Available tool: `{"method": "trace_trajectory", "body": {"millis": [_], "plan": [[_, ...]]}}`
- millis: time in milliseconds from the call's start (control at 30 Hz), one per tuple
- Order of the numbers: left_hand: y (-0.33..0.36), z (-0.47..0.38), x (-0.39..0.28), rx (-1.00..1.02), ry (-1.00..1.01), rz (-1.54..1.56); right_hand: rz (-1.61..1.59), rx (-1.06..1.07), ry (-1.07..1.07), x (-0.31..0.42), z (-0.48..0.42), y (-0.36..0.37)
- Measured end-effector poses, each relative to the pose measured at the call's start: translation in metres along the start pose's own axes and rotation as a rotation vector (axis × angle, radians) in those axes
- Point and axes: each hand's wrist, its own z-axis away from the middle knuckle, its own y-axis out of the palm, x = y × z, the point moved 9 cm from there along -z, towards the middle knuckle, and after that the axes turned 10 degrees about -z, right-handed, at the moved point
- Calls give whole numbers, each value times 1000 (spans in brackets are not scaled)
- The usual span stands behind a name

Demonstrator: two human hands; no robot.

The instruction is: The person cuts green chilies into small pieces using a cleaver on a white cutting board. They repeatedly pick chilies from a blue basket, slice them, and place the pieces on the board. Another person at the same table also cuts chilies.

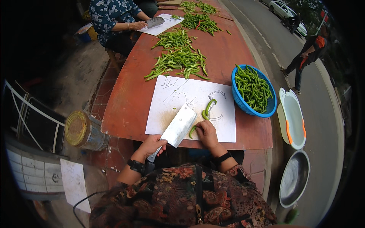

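Observation:
My left hand (154,144) grips the handle of a metal cleaver (179,125), whose broad blade lies flat-side up over a white board (225,131) with scribbled marks. Right of the blade, my right hand (207,134) has its fingertips at a green chili pepper (192,132) on the board. Just beyond those fingers lie curved green peppers (210,105). A blue plastic basket (234,98) full of whole green peppers stands at the board's right. Past the board's far edge, heaps of green peppers (182,59) are spread on the red table (125,114).
Across the table's far left, a person (114,22) holds another cleaver (155,22) over a second white board (164,28). A rusty-lidded can (85,129) stands left of the table. On the right are a plastic tub (295,122) and a metal basin (295,178). Someone walks along the road (306,57).

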Motion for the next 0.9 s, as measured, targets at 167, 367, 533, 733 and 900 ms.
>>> {"method": "trace_trajectory", "body": {"millis": [167, 367, 533, 733, 900], "plan": [[1, -4, 14, 1, 5, 78, -67, 0, 11, -16, 2, 0], [4, 6, 21, 21, -45, 86, -76, 2, 59, -20, 0, -1], [6, 7, 21, 31, -34, 66, -99, -25, 49, -19, -2, -3], [7, 7, 23, 42, 4, 93, -80, -19, 61, -24, -1, -1], [10, 7, 22, 51, 11, 88, -87, -28, 57, -22, -1, -1]]}}
